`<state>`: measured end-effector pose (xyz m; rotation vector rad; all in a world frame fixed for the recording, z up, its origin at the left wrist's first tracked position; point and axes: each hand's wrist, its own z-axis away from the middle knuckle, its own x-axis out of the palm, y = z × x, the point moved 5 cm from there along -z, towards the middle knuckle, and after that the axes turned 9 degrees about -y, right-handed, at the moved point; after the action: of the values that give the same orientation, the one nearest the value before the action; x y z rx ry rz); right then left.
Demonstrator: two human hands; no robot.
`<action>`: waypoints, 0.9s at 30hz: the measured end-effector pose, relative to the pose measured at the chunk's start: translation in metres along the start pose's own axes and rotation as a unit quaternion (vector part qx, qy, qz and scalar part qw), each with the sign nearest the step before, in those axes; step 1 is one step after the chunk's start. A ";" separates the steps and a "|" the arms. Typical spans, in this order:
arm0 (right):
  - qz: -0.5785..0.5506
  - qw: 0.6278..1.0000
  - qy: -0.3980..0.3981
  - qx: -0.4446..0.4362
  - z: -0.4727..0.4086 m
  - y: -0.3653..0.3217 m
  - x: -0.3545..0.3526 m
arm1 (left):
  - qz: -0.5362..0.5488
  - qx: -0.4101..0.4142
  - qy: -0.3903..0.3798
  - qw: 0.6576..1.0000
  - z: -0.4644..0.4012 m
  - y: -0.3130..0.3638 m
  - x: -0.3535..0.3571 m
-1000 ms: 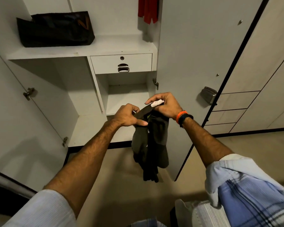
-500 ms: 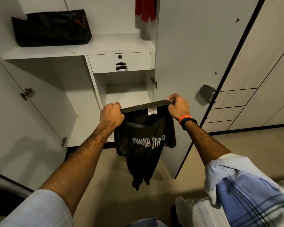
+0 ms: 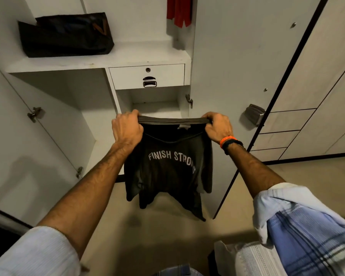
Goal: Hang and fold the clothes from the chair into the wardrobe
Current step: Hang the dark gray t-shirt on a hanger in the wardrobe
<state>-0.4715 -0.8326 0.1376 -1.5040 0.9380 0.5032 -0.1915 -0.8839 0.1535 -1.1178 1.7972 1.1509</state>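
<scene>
A black T-shirt (image 3: 167, 170) printed "FINISH STRONG" hangs in front of the open white wardrobe (image 3: 100, 60). My left hand (image 3: 126, 129) grips its top edge on the left. My right hand (image 3: 217, 127) grips the same edge on the right. The edge is pulled taut and level between both hands, and the shirt's lower part dangles above the floor. A blue plaid garment (image 3: 311, 240) hangs over my right forearm.
A dark folded item (image 3: 66, 34) lies on the upper shelf. A red garment (image 3: 179, 10) hangs at the top. A shut drawer (image 3: 147, 76) sits above a small open compartment (image 3: 155, 108). The wardrobe door (image 3: 237, 76) stands open on the right; white cloth (image 3: 253, 261) lies bottom right.
The shirt was bunched between my hands. My hands have moved apart, spreading it flat so the printed text shows in full and its top edge is stretched level.
</scene>
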 end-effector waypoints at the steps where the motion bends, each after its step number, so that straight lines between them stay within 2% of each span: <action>1: -0.002 1.000 0.017 -0.018 0.001 -0.001 -0.002 | 0.072 -0.028 -0.003 0.997 0.000 -0.004 0.001; 3: -0.020 0.997 0.057 -0.041 0.010 -0.005 -0.004 | 0.205 -0.071 -0.005 0.976 0.006 -0.009 0.007; 4: -0.032 0.997 0.054 -0.041 0.012 -0.005 0.000 | 0.233 -0.082 -0.011 0.969 0.010 -0.009 0.011; 9: -0.016 0.992 -0.118 0.051 0.016 0.019 0.040 | 0.239 -0.106 -0.159 0.952 0.027 -0.006 0.050; 11: -0.015 0.981 -0.181 0.066 0.027 0.027 0.050 | 0.311 -0.133 -0.211 0.917 0.035 -0.002 0.071; 13: -0.029 0.972 -0.218 0.088 0.042 0.035 0.057 | 0.404 -0.163 -0.245 0.866 0.047 0.004 0.091; 15: -0.074 0.973 -0.178 0.127 0.062 0.048 0.061 | 0.472 -0.179 -0.270 0.820 0.061 0.016 0.108; 17: -0.117 0.972 -0.103 0.175 0.087 0.069 0.062 | 0.519 -0.180 -0.293 0.782 0.074 0.036 0.125; 21: -0.130 0.956 -0.034 0.259 0.155 0.115 0.064 | 0.566 -0.194 -0.346 0.723 0.102 0.080 0.162; 24: -0.153 0.928 0.022 0.339 0.222 0.157 0.052 | 0.494 -0.126 -0.436 0.742 0.136 0.123 0.185; 27: -0.170 0.900 0.078 0.393 0.269 0.186 0.040 | 0.443 -0.060 -0.480 0.755 0.160 0.156 0.197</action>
<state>-0.5397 -0.5730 -0.0530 -0.9271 0.8290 -0.2513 -0.3901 -0.7558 -0.0275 0.4443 1.3235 1.9018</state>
